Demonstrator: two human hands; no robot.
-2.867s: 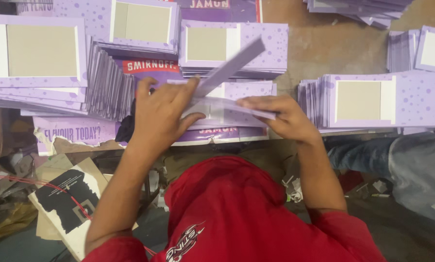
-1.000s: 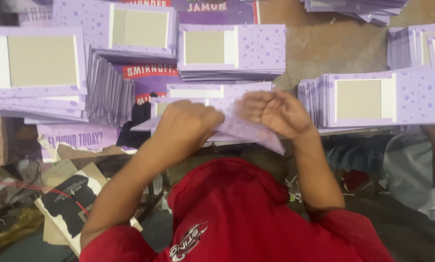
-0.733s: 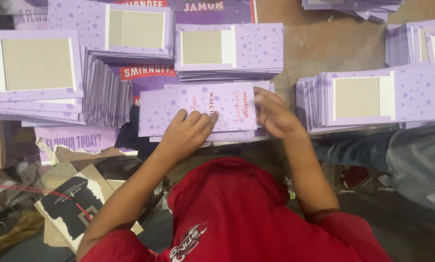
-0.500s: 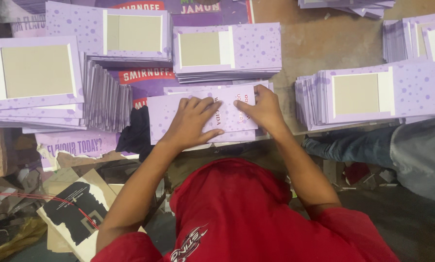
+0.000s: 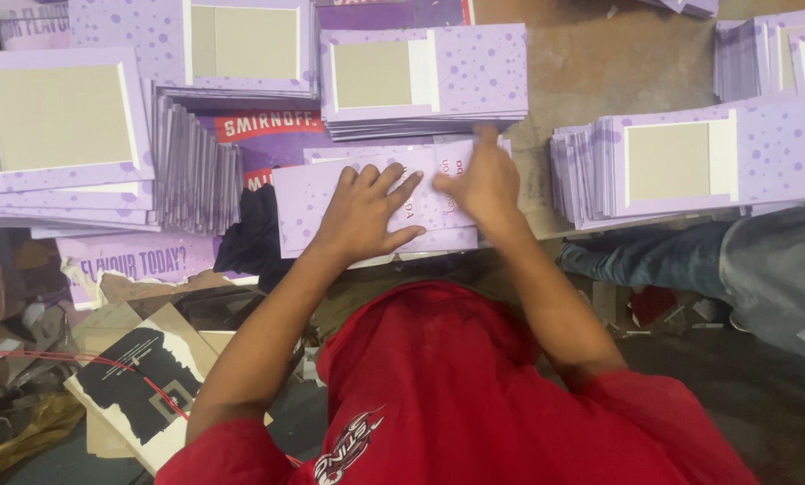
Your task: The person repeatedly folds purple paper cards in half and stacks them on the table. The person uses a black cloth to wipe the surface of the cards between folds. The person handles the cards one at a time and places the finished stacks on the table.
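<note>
While the purple card lies flat on the counter before the person, left hand presses it, fingers spread. Right hand blurred at its right end; whether it grips, cannot tell. Best: hold left palm firm, run the crease evenly, edges square. Card stacks all round.

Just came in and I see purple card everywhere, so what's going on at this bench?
A person in a red shirt is pressing a flat purple card down on the work surface. The left hand lies spread on the card; the right hand is at its far right edge, blurred. Stacks of similar purple cards with grey panels lie around it, with another stack to the right. Someone's leg in jeans shows at the right.
</note>
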